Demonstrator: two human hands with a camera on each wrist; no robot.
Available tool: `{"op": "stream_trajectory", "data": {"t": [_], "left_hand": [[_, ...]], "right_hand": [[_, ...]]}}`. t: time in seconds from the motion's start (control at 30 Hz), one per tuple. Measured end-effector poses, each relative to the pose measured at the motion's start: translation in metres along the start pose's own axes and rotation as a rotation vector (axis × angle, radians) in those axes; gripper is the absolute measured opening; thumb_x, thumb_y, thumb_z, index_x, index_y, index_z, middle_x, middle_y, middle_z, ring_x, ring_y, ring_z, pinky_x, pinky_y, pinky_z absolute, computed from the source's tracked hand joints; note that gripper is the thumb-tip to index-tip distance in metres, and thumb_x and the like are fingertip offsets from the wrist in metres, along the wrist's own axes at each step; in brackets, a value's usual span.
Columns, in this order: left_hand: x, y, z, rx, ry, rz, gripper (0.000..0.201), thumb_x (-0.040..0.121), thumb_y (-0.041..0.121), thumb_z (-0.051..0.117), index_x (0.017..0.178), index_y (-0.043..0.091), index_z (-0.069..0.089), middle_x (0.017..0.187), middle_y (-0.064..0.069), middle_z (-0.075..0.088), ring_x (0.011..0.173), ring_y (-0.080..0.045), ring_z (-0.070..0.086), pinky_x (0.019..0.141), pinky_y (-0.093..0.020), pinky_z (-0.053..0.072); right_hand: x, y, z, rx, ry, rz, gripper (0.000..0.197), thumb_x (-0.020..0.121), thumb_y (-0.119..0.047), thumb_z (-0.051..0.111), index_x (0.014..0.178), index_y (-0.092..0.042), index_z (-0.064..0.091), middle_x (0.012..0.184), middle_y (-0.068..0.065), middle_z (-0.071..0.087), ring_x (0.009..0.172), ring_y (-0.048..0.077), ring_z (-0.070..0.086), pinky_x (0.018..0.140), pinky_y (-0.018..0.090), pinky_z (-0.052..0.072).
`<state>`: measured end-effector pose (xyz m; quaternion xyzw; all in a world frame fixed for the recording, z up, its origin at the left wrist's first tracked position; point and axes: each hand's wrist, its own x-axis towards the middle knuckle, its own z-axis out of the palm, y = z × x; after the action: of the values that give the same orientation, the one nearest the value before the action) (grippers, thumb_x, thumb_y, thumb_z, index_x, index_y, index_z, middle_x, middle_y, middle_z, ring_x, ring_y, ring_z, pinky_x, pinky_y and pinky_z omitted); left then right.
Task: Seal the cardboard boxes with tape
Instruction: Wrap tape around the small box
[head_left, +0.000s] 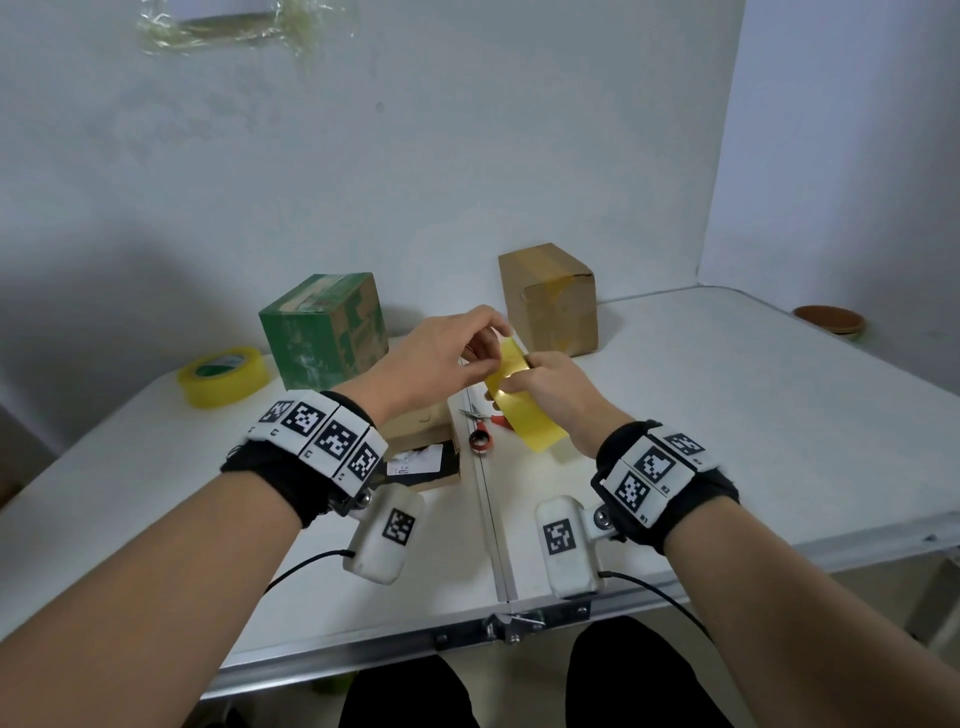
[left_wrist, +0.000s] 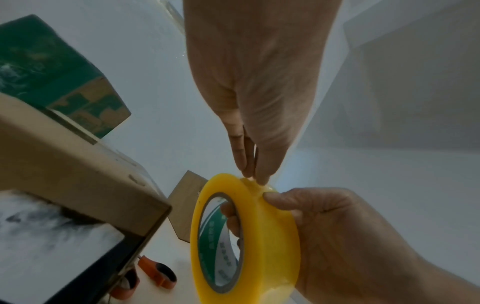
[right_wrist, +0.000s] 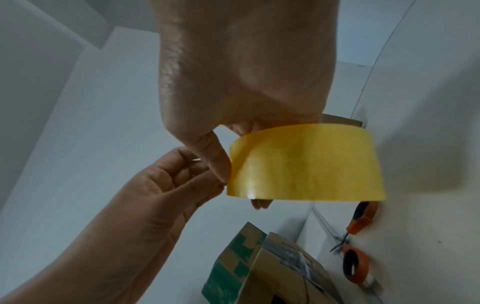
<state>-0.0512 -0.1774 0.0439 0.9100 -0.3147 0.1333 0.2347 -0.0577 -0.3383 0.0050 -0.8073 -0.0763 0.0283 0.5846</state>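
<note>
Yellow tape roll (left_wrist: 259, 236) is gripped by right hand (head_left: 558, 387) above the white table (head_left: 727, 415), fingers through its core; its edge is pinched by left hand (head_left: 431, 364). Green box (head_left: 324, 330), brown box (head_left: 550, 299) and scissors (head_left: 485, 426) sit nearby

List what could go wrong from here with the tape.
1. The left hand only picks at the edge of the tape roll with its fingertips; a started end may tear or slip back.
2. The right hand holds the roll above the scissors; a weak grip could drop it.
</note>
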Motion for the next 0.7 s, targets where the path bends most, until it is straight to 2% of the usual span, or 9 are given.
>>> {"op": "stream_trajectory", "data": {"t": [0.07,0.17,0.3,0.4,0.47,0.53,0.57,0.63,0.7], "left_hand": [[0.002,-0.002,0.002,0.005,0.044,0.023,0.016,0.088,0.014,0.069,0.103,0.016,0.067,0.091,0.007,0.067,0.083,-0.002,0.062,0.078,-0.013,0.050],[0.003,-0.002,0.004,0.048,0.109,0.075,0.003,0.088,0.014,0.069,0.091,0.015,0.070,0.087,0.003,0.066,0.079,-0.008,0.061,0.076,-0.024,0.051],[0.003,-0.006,0.005,0.110,0.114,0.181,0.006,0.093,0.014,0.063,0.095,0.010,0.067,0.097,0.000,0.061,0.084,-0.011,0.057,0.078,-0.026,0.048],[-0.003,-0.011,0.003,0.087,0.090,0.192,0.010,0.096,0.015,0.058,0.098,0.008,0.064,0.098,-0.001,0.061,0.088,-0.013,0.058,0.080,-0.028,0.048],[-0.006,-0.009,0.003,0.081,0.086,0.152,0.010,0.097,0.014,0.057,0.098,0.007,0.063,0.092,0.002,0.062,0.081,-0.008,0.056,0.074,-0.023,0.046],[-0.007,-0.004,0.005,0.102,0.070,0.092,0.011,0.098,0.016,0.055,0.099,0.008,0.063,0.084,0.009,0.059,0.073,-0.002,0.052,0.066,-0.015,0.040],[-0.006,-0.001,0.005,0.115,0.050,0.060,0.011,0.098,0.017,0.055,0.099,0.009,0.062,0.083,0.010,0.058,0.071,-0.002,0.051,0.064,-0.015,0.039],[-0.004,0.004,0.005,0.110,0.003,0.001,0.010,0.099,0.019,0.053,0.099,0.012,0.060,0.086,0.007,0.062,0.073,-0.007,0.053,0.065,-0.018,0.040],[-0.002,0.005,0.001,0.054,-0.015,-0.049,0.010,0.100,0.019,0.049,0.100,0.013,0.057,0.088,0.005,0.066,0.077,-0.003,0.057,0.065,-0.012,0.041]], "right_hand": [[-0.001,-0.002,-0.001,-0.006,-0.006,-0.009,0.059,0.058,-0.033,0.061,0.104,0.004,0.064,0.100,0.019,0.068,0.093,0.034,0.065,0.085,0.045,0.051],[-0.002,-0.005,-0.001,0.002,0.003,-0.014,0.058,0.059,-0.032,0.062,0.104,0.003,0.063,0.107,0.022,0.068,0.100,0.038,0.065,0.091,0.050,0.050],[-0.002,-0.004,-0.004,-0.016,-0.006,-0.027,0.043,0.070,-0.029,0.068,0.103,-0.001,0.066,0.108,0.021,0.068,0.103,0.037,0.064,0.093,0.048,0.049],[0.004,-0.001,-0.006,-0.032,0.020,-0.047,0.063,0.057,-0.040,0.067,0.104,0.002,0.065,0.106,0.022,0.068,0.100,0.039,0.065,0.094,0.054,0.051],[0.008,0.002,-0.007,-0.046,0.041,-0.044,0.071,0.054,-0.044,0.067,0.105,0.007,0.062,0.106,0.025,0.067,0.097,0.042,0.065,0.089,0.054,0.051],[0.010,0.002,-0.009,-0.076,0.062,-0.034,0.069,0.058,-0.044,0.069,0.099,0.011,0.060,0.101,0.027,0.068,0.083,0.038,0.065,0.076,0.047,0.053],[0.009,0.001,-0.011,-0.087,0.069,-0.034,0.061,0.063,-0.042,0.072,0.092,0.009,0.059,0.091,0.025,0.067,0.074,0.032,0.060,0.069,0.041,0.048],[0.007,0.000,-0.017,-0.141,0.081,-0.030,0.038,0.077,-0.034,0.074,0.081,0.000,0.055,0.077,0.013,0.053,0.070,0.021,0.048,0.065,0.034,0.036],[0.006,0.001,-0.021,-0.164,0.073,-0.033,0.039,0.082,-0.035,0.073,0.072,-0.007,0.048,0.070,0.006,0.041,0.063,0.018,0.040,0.060,0.030,0.030]]}}
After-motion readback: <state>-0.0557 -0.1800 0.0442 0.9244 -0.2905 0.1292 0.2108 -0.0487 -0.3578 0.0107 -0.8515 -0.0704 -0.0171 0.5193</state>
